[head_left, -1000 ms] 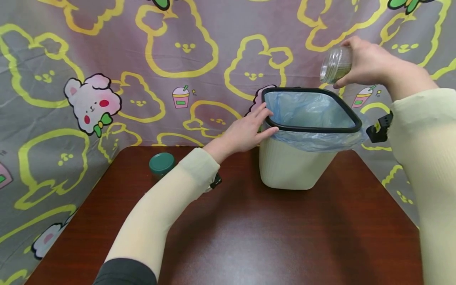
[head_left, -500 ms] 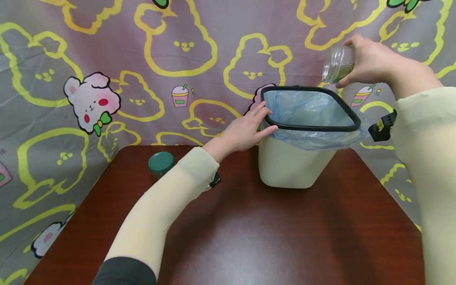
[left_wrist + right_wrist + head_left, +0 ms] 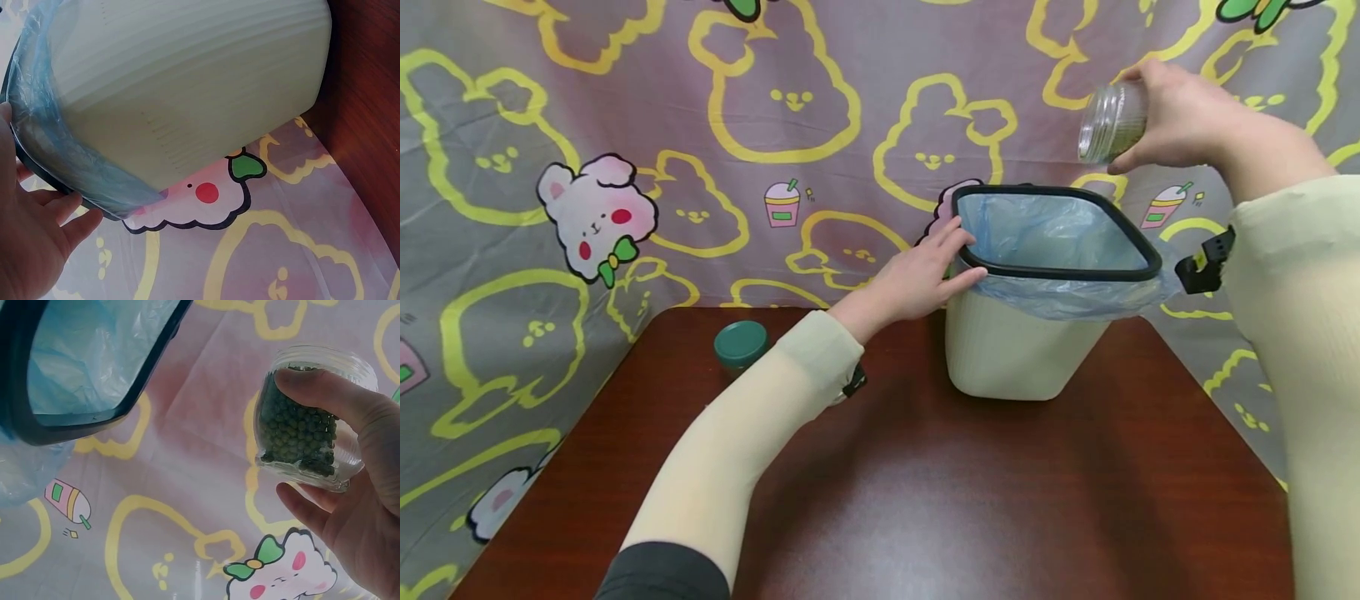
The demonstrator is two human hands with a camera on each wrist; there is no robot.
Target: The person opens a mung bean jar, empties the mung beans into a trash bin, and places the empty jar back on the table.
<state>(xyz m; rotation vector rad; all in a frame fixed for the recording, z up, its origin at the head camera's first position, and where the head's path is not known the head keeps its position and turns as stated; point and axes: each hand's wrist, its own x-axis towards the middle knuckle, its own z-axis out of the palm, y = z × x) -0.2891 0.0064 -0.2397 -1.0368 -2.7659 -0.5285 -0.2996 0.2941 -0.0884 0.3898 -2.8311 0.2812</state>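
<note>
A cream ribbed wastebasket (image 3: 1022,350) stands on the dark wood worktop (image 3: 910,500), toward its far right corner, with a wide stretch of wood reaching forward from its base. A blue liner (image 3: 1045,229) folds out under the black rim (image 3: 1075,272). The left hand (image 3: 913,279) rests on the rim's left edge, fingers spread and nearly straight, touching it. The right hand (image 3: 1195,121) curls its thumb and fingers round a glass jar (image 3: 1112,123), partly filled with small green beans (image 3: 300,425); it hangs tilted on its side, threaded mouth leftward, above the rim with open air between. Near the worktop's far left corner, partly behind the left sleeve (image 3: 752,425), sits a teal-lidded jar (image 3: 741,343).
</note>
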